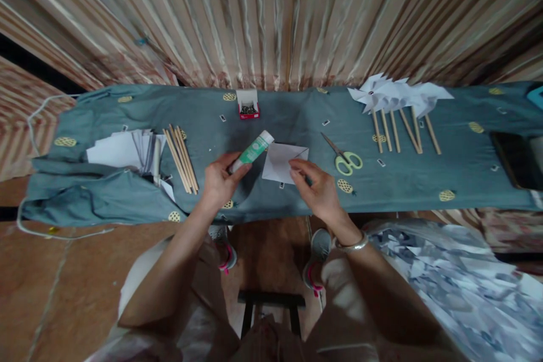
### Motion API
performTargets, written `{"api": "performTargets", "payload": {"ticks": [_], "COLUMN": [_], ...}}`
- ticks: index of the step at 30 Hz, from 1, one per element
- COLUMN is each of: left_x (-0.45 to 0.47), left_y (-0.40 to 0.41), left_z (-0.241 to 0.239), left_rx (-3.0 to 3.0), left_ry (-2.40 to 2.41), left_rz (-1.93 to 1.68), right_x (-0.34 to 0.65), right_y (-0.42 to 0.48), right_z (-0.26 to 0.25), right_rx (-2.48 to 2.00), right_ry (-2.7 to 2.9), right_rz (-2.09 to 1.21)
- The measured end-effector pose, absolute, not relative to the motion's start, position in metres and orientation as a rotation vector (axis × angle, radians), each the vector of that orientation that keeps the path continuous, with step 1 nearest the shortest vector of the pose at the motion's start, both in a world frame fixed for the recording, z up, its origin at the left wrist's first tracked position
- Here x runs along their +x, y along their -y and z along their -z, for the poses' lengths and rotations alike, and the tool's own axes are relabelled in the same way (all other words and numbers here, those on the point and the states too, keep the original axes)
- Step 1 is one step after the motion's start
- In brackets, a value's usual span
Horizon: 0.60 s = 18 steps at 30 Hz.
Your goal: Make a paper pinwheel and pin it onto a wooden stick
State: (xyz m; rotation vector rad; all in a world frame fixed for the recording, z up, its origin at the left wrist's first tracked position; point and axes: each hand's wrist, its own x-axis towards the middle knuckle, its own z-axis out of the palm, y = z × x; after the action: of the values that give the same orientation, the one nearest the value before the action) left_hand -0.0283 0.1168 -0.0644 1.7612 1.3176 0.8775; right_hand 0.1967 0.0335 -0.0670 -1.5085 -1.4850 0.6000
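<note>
My left hand point(219, 182) is closed around a green and white glue stick point(253, 150), tilted with its white end up toward the right. That end is close to the upper left edge of a square white sheet of paper point(278, 162). From the right, my right hand point(317, 188) pinches part of the paper between thumb and fingers. A dark slanting line, perhaps a cut or a fold, shows near the sheet's upper right corner. Just right of this hand lie scissors point(345, 159) with pale green handles, their blades slightly apart.
Behind the paper stands a small red and white box point(248, 106) of metal pieces. Wooden sticks point(181, 158) and stacked white paper point(119, 150) lie left. Finished-looking paper pinwheels point(399, 96) lie at the back right, a dark phone point(515, 159) farther right. A bag of paper pieces point(458, 283) sits below.
</note>
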Motion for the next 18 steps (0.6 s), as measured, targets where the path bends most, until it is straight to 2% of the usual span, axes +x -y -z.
{"api": "performTargets", "payload": {"ticks": [4,7,18], "left_x": [-0.001,0.013,0.021], "left_y": [-0.099,-0.089,-0.087], "left_z": [0.059,0.056,0.056], "left_rx": [1.338,1.146,1.055], "left_ry": [-0.994,-0.875,-0.896], "left_rz": [-0.777,-0.710,-0.621], "right_x": [0.185,0.182,0.185], "right_y": [-0.036,-0.038,-0.048], "right_z": [0.063,0.063,0.059], "right_rx": [-1.318,-1.218,-1.152], "right_ry": [1.184,0.994,0.566], "right_rz": [-1.123,-1.328,-1.261]}}
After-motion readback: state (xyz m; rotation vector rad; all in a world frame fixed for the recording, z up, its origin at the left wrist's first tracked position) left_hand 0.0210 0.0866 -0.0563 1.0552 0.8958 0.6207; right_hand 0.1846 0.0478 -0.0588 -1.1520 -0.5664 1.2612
